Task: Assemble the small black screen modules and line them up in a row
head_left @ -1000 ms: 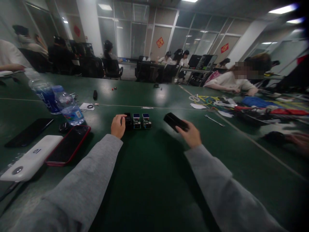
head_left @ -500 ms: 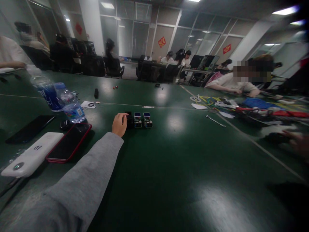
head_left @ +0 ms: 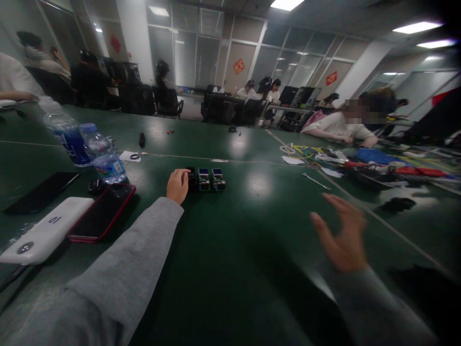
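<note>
My left hand (head_left: 177, 186) rests on the table, its fingers curled against a small black block (head_left: 191, 179). The hand partly hides that block, so its kind is unclear. Just right of it, two small electronic modules (head_left: 203, 179) stand in a row, each with a little dark screen at the top and bare parts below. Over the right part of the table hangs my right hand (head_left: 342, 235), blurred by motion, thumb and fingers apart, holding nothing. A metal wrench (head_left: 316, 181) lies beyond it.
Left on the green table (head_left: 230, 230) are a red-edged phone (head_left: 103, 214), a white power bank (head_left: 48, 230), a black phone (head_left: 41, 193) and two bottles (head_left: 104, 154). Cables and tools (head_left: 374, 163) crowd the right side, near a seated person (head_left: 334, 125).
My right hand has come inward from the right edge and now shows open over the table. The left hand stays at the black block. The view has turned slightly right.
</note>
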Action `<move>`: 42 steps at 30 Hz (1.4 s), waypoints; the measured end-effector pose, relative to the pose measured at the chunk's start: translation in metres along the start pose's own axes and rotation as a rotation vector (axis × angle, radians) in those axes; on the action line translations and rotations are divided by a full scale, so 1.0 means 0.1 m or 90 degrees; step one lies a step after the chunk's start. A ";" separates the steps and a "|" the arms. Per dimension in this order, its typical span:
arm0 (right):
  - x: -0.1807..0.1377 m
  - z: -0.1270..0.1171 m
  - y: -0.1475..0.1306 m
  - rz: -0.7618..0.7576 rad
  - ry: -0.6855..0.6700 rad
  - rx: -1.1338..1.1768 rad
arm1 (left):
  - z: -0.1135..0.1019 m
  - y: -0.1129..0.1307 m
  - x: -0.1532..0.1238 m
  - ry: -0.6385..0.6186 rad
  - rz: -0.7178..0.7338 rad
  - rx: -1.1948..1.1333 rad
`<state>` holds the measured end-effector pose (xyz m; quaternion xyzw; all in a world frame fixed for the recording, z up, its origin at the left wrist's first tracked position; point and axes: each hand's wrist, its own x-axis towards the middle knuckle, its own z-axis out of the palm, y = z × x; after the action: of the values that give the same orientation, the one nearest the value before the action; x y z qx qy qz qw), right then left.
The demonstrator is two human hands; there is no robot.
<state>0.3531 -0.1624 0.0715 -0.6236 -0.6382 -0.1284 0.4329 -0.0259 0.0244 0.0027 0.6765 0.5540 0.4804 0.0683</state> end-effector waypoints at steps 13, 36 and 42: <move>0.37 2.33 -0.87 0.028 -0.191 0.301 | 0.00 0.02 0.01 -0.007 0.010 0.012; 0.48 2.44 -0.56 0.114 -0.105 0.254 | -0.04 0.06 -0.01 -0.020 -0.007 -0.001; 0.47 2.32 -0.63 0.020 -0.246 0.224 | -0.02 0.04 0.00 -0.008 0.008 0.002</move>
<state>0.2117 0.0212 -0.0086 -0.5615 -0.7116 0.1129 0.4069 -0.0249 0.0220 0.0063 0.6833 0.5496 0.4758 0.0677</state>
